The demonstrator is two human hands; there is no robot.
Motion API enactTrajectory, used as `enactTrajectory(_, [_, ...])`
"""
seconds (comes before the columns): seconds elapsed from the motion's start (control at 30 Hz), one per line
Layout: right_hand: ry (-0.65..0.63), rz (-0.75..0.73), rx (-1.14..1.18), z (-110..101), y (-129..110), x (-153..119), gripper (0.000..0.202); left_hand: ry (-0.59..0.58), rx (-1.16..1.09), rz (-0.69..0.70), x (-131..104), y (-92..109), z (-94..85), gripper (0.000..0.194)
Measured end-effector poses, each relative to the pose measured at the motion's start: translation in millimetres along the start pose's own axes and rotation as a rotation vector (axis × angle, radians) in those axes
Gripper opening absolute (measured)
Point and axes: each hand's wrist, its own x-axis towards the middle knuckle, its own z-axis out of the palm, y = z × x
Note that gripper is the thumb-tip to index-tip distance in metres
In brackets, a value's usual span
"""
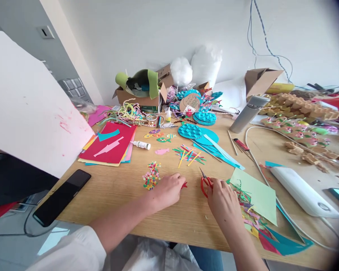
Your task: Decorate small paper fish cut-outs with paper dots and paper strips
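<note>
My left hand point(171, 189) is closed over the table, with the forked end of a small red paper cut-out point(184, 184) poking out by its fingertips. The rest of that piece is hidden by the fingers. My right hand point(225, 201) grips red-handled scissors point(205, 181), whose blades point away from me and look closed. Left of my left hand lies a heap of colourful paper dots point(151, 177). Ahead of both hands are thin paper strips point(189, 155), a pink paper fish point(162, 151) and several decorated paper fish point(164, 139).
Stacked coloured paper point(110, 145), a glue bottle point(141, 145) and a black phone point(62, 196) lie to the left. Paper scraps point(247, 209), a green sheet point(255, 192), a white device point(302, 190) and its cable are right. Blue discs point(190, 131) and a grey tumbler point(247, 114) stand farther back.
</note>
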Motion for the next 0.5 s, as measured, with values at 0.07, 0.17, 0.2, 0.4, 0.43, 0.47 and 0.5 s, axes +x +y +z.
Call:
enactTrajectory(0.07, [-0.014,0.027,-0.015,1.8,-0.2,4.7,0.018,0.045,0.072,0.013,-0.5,1.4,-0.5,0.026])
enactTrajectory(0.17, [-0.036,0.044,-0.037,3.7,-3.4,11.7,0.018,0.111,0.142,0.027,-2.5,1.8,-3.8,0.027])
enactTrajectory(0.2, [-0.041,0.049,-0.042,4.5,-4.6,13.4,0.019,0.127,0.155,0.032,-4.3,1.7,-4.8,0.026])
enactTrajectory(0.4, [-0.024,0.065,-0.044,6.0,-7.3,16.2,0.020,0.163,0.179,0.154,-30.7,0.0,-1.5,0.020])
enactTrajectory(0.43, [-0.017,0.063,-0.039,4.9,-7.5,15.4,0.020,0.166,0.186,0.173,-35.9,-0.9,0.8,0.021])
enactTrajectory(0.47, [-0.006,0.062,-0.033,3.3,-8.0,14.3,0.020,0.171,0.193,0.185,-40.4,-2.0,3.6,0.025])
enactTrajectory(0.5, [0.013,0.056,-0.020,1.3,-9.1,12.7,0.020,0.180,0.197,0.188,-44.0,-3.3,6.5,0.028])
